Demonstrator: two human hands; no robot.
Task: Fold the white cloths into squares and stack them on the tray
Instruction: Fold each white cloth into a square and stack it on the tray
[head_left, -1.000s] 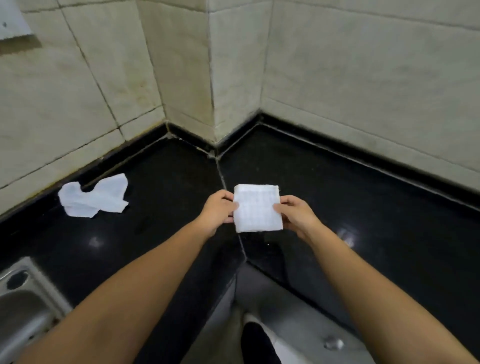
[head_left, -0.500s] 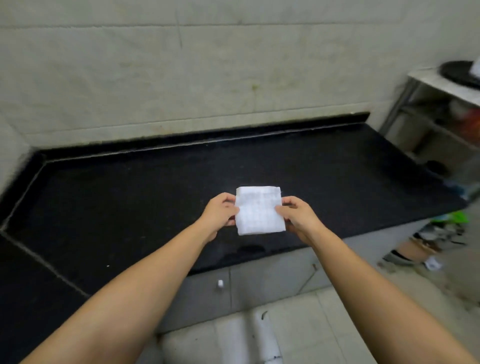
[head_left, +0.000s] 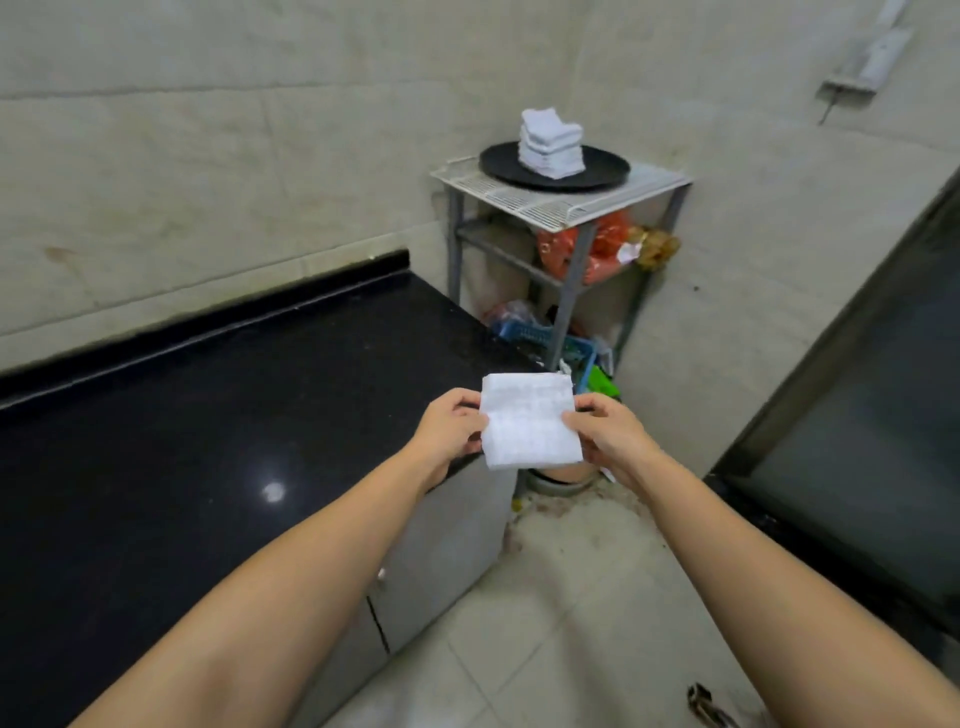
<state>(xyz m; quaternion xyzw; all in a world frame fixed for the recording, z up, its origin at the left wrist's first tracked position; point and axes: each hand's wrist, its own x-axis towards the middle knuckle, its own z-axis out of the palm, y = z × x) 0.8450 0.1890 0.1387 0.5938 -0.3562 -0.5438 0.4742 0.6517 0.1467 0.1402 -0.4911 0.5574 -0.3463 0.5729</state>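
Observation:
A folded white cloth (head_left: 530, 421), roughly square, is held flat in the air past the right end of the counter. My left hand (head_left: 449, 428) pinches its left edge and my right hand (head_left: 608, 436) pinches its right edge. Farther off, a round black tray (head_left: 605, 169) rests on top of a metal rack. A stack of folded white cloths (head_left: 549, 144) stands on that tray, leaning a little.
The black stone counter (head_left: 208, 441) runs along the left. The grey metal rack (head_left: 566, 208) stands in the corner with orange bags (head_left: 602, 249) and a blue basket (head_left: 535, 335) on lower shelves. A dark door (head_left: 857, 441) is at right. Tiled floor lies below.
The view has swung right from the counter corner to the rack with the tray. Both hands still hold the folded cloth the same way. The crumpled cloth and sink have left the view.

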